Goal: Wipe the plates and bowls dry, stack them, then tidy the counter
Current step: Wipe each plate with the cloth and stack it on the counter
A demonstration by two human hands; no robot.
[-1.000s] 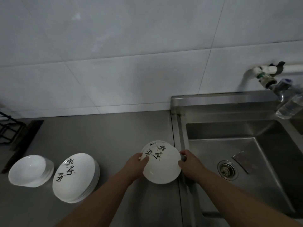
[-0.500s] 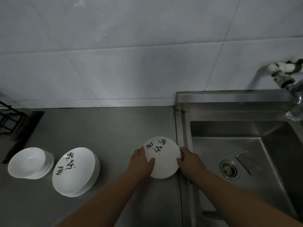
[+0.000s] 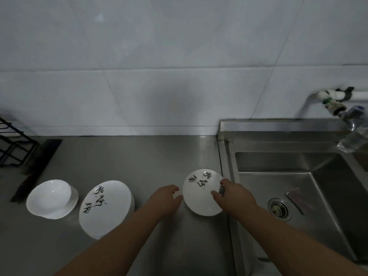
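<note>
1. The small plate [image 3: 201, 193] is lying flat on the tabletop [image 3: 139, 160], right against the raised edge of the sink [image 3: 278, 162]. It is sitting just ahead of and between the two hands.
2. The right hand [image 3: 236, 197] is gripping the plate's right rim, with the thumb over the top face. It is the hand in control.
3. The left hand [image 3: 167, 198] is hovering just beside the plate's left rim with its fingers loosely curled and holding nothing. I cannot tell whether a fingertip is grazing the edge.
4. Being round, the plate is offering no long axis. What is mattering is direction: the stack of plates [image 3: 105, 208] is lying to the left, past the left hand, with the stack of bowls [image 3: 49, 198] further left again. Any move to the stack is probably crossing leftward over the free hand's side.
5. Compared with half a second ago, the left hand is no longer resting on the plate's left rim, while the right hand is keeping its hold. A second ago both hands were holding the plate tilted; now it is lying level.
</note>
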